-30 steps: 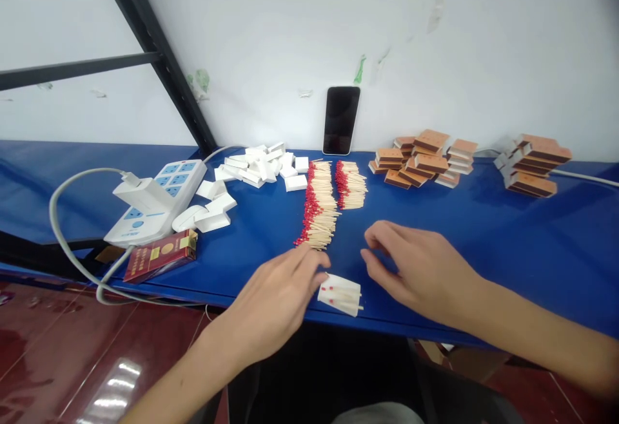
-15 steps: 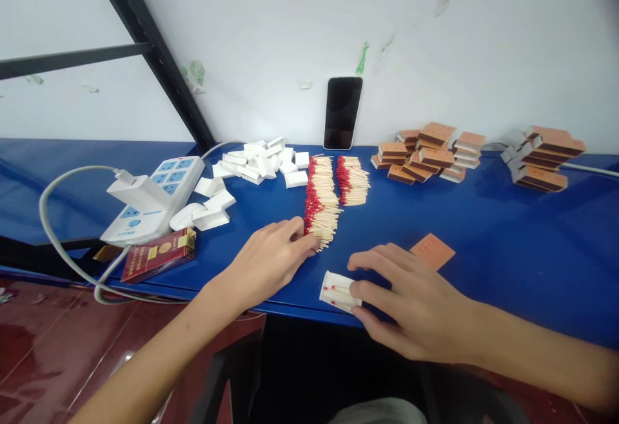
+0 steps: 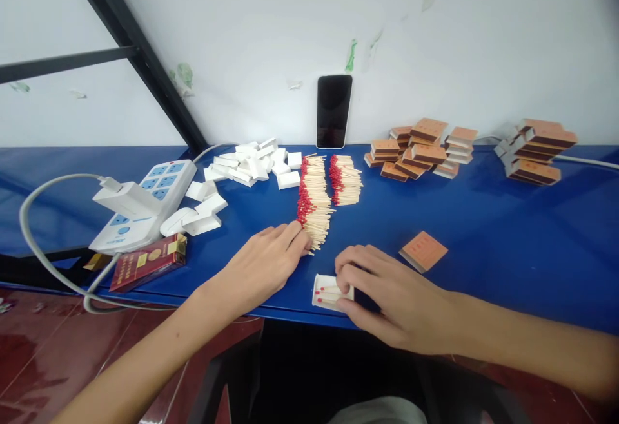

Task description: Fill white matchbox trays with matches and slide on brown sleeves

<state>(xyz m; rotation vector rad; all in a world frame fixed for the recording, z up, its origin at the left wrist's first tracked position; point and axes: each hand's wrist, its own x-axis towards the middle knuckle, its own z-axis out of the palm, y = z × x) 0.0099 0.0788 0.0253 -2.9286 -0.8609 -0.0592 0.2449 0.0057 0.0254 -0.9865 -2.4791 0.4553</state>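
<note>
On the blue table (image 3: 507, 231) my right hand (image 3: 391, 295) grips a small white matchbox tray (image 3: 325, 292) with a few red-tipped matches in it, near the front edge. My left hand (image 3: 264, 263) lies flat, fingers together, with its fingertips at the near end of a long row of red-tipped matches (image 3: 313, 202). A second, shorter row of matches (image 3: 344, 180) lies just right of it. An orange matchbox sleeve (image 3: 423, 250) lies on the table right of my right hand.
A heap of white trays (image 3: 251, 163) sits behind my left hand. Left are a power strip (image 3: 145, 202) with cable and a red box (image 3: 147, 261). A phone (image 3: 333, 111) leans on the wall. Stacks of orange matchboxes (image 3: 420, 150) and another pile (image 3: 536, 152) stand at back right.
My left hand moved from the tray up to the near end of the match row. My right hand came down onto the tray, uncovering the orange sleeve beside it.
</note>
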